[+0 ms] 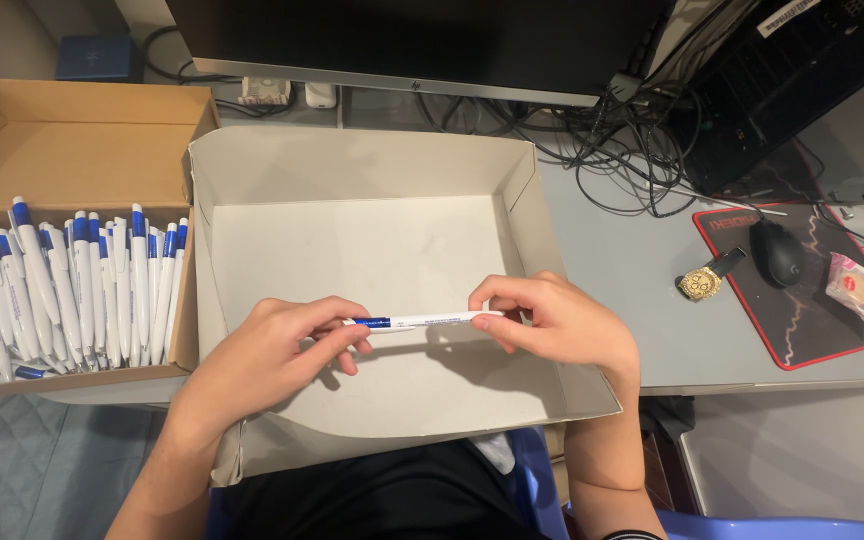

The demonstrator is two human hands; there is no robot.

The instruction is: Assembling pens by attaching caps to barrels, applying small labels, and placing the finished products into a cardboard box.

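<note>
A white pen with a blue band (422,321) lies level between both hands, over the middle of an open white cardboard box (372,160) with nothing else in it. My left hand (272,350) pinches the pen's blue end with thumb and fingers. My right hand (557,320) pinches the other end. To the left, a brown cardboard box (72,130) holds several more white and blue pens (72,290) lying side by side.
A monitor (412,40) stands behind the white box, with tangled cables (632,150) to its right. On the right, a red-edged mouse pad (812,300) carries a black mouse (778,252), a gold watch (702,282) and a pink wrapped packet (857,290).
</note>
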